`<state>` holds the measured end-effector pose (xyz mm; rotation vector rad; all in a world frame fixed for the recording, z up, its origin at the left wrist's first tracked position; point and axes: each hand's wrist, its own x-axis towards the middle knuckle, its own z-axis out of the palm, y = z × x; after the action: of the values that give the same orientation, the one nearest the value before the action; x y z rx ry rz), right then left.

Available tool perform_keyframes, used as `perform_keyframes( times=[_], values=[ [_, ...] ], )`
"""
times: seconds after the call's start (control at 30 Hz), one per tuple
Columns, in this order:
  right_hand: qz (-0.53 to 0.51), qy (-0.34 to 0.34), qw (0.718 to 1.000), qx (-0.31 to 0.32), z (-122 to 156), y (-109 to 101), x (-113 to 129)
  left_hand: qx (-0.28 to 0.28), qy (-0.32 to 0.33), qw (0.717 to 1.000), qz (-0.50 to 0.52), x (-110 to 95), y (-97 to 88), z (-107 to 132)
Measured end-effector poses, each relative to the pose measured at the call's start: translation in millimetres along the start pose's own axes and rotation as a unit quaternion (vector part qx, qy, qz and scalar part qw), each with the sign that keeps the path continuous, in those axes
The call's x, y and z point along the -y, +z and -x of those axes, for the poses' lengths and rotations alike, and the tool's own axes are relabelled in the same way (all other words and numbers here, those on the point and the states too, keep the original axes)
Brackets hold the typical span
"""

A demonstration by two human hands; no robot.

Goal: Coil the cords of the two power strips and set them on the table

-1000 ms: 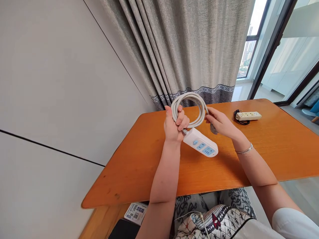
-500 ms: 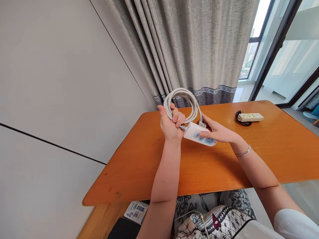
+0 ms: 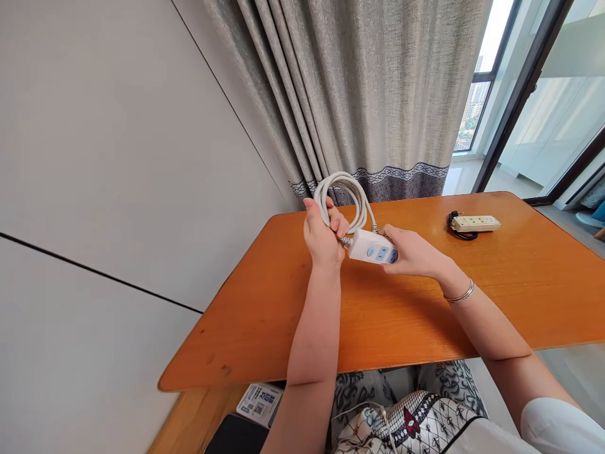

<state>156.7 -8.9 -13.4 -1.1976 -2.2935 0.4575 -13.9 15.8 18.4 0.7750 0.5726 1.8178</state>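
My left hand is closed around a coiled white power cord, whose loops stand up above my fingers. The cord runs into the near end of a white power strip with blue socket faces, held just above the table. My right hand grips the strip's other end, thumb on the near side and fingers behind it. The cord's plug end goes down behind the strip, where my right fingers and the strip hide it.
A second, cream power strip with a black cord lies at the right on the orange wooden table. Grey curtains hang behind the table, and a pale wall stands at the left. Below the front edge is a printed box.
My right hand has shifted from lying over the strip's face to gripping its end. The strip has tilted slightly, and the coil has dropped a little.
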Motion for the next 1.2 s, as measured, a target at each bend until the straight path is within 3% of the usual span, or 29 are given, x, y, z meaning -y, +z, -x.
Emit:
perform_keyframes(
  times=[0.23,0.3,0.4,0.6,0.7,0.87,1.0,1.1,1.2],
  values=[
    [-0.087,0.005,0.995,0.041,3,-7,-7,0.046,-0.04,0.997,-0.053,-2,-5.9,-6],
    [-0.103,-0.006,0.994,0.025,3,-7,-10,0.057,-0.057,0.996,-0.047,-4,-6.0,-6],
    [-0.085,-0.032,0.996,-0.012,2,-7,-11,0.059,-0.062,0.996,-0.033,-6,-4.7,-4],
    [-0.01,0.013,0.998,0.055,6,-16,-10,0.051,-0.057,0.996,-0.051,2,-1.2,0],
    [-0.053,0.002,0.997,0.06,9,-21,-12,0.057,-0.096,0.992,-0.05,0,-0.4,0],
    [-0.182,-0.06,0.981,0.004,10,-23,-18,0.048,-0.125,0.991,-0.005,-7,-3.0,-6],
    [-0.203,-0.052,0.977,-0.036,12,-23,-20,0.035,-0.139,0.99,0.004,-3,-7.7,-12],
    [-0.235,-0.052,0.964,-0.113,11,-24,-20,0.033,-0.154,0.987,0.007,1,-10.0,-16],
    [-0.295,-0.07,0.926,-0.224,5,-20,-24,0.039,-0.193,0.98,0.001,2,-7.9,-15]
  ],
)
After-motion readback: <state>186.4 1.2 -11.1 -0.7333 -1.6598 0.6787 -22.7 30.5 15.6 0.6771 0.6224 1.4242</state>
